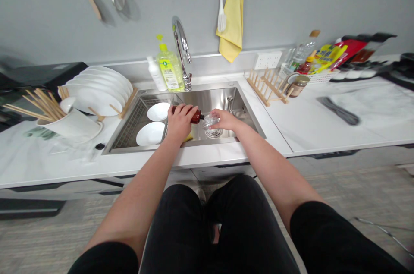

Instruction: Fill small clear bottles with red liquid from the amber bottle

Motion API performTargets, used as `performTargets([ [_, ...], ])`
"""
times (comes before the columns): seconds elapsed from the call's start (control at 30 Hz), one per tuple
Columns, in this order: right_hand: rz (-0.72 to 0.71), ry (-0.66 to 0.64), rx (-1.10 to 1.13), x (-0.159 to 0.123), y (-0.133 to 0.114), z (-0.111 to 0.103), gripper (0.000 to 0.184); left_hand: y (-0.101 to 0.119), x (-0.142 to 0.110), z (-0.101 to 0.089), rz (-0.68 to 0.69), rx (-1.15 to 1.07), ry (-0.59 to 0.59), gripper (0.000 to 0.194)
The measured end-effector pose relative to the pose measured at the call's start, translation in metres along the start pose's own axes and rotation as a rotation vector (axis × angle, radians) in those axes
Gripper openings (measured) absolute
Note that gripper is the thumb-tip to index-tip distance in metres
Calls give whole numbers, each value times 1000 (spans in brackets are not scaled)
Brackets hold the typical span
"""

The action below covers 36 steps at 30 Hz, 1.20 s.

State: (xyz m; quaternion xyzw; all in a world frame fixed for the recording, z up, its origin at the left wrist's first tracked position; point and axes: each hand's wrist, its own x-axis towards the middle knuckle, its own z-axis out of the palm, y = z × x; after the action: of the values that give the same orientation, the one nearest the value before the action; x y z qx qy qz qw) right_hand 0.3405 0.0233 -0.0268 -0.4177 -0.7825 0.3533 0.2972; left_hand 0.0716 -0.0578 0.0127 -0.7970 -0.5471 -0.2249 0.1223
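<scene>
Over the sink [252,124], my left hand [181,121] is wrapped round a reddish-brown bottle [196,116] with a dark neck. The bottle lies tilted on its side, its neck pointing right. My right hand [225,119] grips a small clear glass [210,120] just beside the bottle's mouth. Whether liquid passes between them cannot be made out. Below my left hand, part of a yellow cloth or sponge [188,137] shows in the basin. Two white bowls [150,134] sit in the wire basket [128,124] to the left.
Behind the sink rise a chrome faucet [181,49], a green-yellow detergent bottle [170,69] and a white bottle [156,74]. Plates [93,95] in a rack and a chopstick holder [73,125] stand left. On the right are a wooden rack [268,86] and a jar [299,86].
</scene>
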Motion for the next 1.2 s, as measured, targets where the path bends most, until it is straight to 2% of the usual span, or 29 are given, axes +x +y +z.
performTargets([
  [0.7,0,-8,-12,0,-2,-1,66,1,0,-2,-8,25,-10,65],
  [0.9,14,-3,117,1,-3,-1,66,1,0,-2,-62,-7,-15,68],
  [1.2,5,-31,358,2,-8,-2,64,-7,2,9,-149,-156,18,78],
])
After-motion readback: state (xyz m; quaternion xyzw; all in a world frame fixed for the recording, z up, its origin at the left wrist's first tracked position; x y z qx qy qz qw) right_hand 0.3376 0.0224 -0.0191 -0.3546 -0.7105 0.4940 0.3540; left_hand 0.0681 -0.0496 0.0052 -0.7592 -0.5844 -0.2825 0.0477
